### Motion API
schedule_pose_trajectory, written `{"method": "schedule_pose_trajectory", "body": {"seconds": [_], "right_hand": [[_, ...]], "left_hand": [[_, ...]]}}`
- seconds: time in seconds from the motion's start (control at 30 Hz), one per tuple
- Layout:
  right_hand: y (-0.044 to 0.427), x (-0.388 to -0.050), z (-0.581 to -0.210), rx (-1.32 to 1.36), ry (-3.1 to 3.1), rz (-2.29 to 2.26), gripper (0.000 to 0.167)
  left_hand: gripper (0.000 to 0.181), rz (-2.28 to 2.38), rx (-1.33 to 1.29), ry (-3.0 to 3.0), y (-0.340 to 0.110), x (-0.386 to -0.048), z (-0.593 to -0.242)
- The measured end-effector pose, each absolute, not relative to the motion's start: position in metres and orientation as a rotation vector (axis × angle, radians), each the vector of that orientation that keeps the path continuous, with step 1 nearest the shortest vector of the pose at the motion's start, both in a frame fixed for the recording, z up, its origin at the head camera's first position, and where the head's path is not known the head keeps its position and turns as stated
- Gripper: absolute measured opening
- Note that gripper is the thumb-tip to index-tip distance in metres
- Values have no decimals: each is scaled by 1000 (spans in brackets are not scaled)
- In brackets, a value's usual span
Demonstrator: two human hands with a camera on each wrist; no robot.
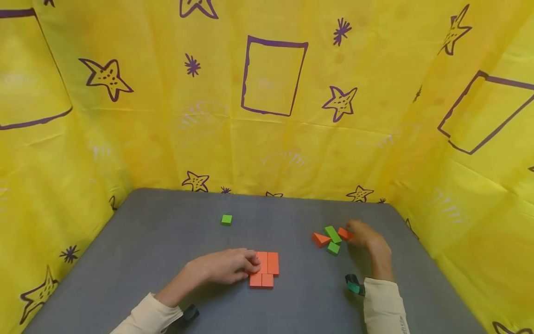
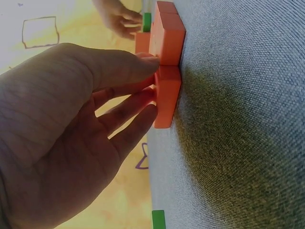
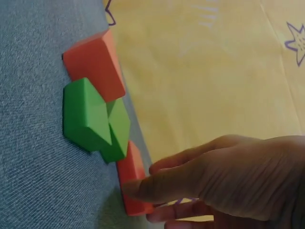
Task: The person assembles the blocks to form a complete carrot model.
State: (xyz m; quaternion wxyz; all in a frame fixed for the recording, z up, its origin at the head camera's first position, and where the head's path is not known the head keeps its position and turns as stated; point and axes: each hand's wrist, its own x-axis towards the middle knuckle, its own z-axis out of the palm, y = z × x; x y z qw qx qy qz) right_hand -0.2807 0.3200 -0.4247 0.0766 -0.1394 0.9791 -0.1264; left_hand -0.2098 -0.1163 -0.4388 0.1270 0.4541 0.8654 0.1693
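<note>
On a grey bench [image 1: 167, 232], a person's left hand [image 1: 225, 266] is at a flat group of orange blocks [image 1: 264, 270], its thumb and fingers loosely bent with a gap between them and their tips resting on the blocks. The group lies in front of the person, with two longer pieces side by side at the far edge and two shorter ones along the near edge, the rows offset slightly. The right hand [image 1: 369, 236] is well apart, over the bench's right part, where its thumb and fingers pinch a small orange block [image 1: 344, 234], the thumb lying against the near face in the right wrist view. That block sits beside a longer green block [image 1: 332, 234], which lies aslant in a tight cluster with a short green block [image 1: 333, 249] on its near side and an orange wedge [image 1: 320, 240] on its left. A lone green block [image 1: 226, 220] sits farther back, left of the orange group. Both arms wear cream sleeves [image 1: 384, 301]. Yellow cloth [image 1: 158, 148] printed with purple stars and frames rises behind the bench and along both sides.
</note>
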Motion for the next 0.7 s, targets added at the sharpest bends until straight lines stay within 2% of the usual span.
{"method": "schedule_pose_trajectory", "body": {"seconds": [0.2,0.43,0.7], "right_hand": [[320,-278,-426,-236,2924,-380,9],[324,-273,-419,-164,2955,-376,6],[308,-262,-382,-388,2997,-404,8]], "left_hand": [[22,494,1341,2513,-116,-210,-438],[25,489,1362,2506,-118,-210,-437],[27,503,1371,2492,-118,-209,-435]]}}
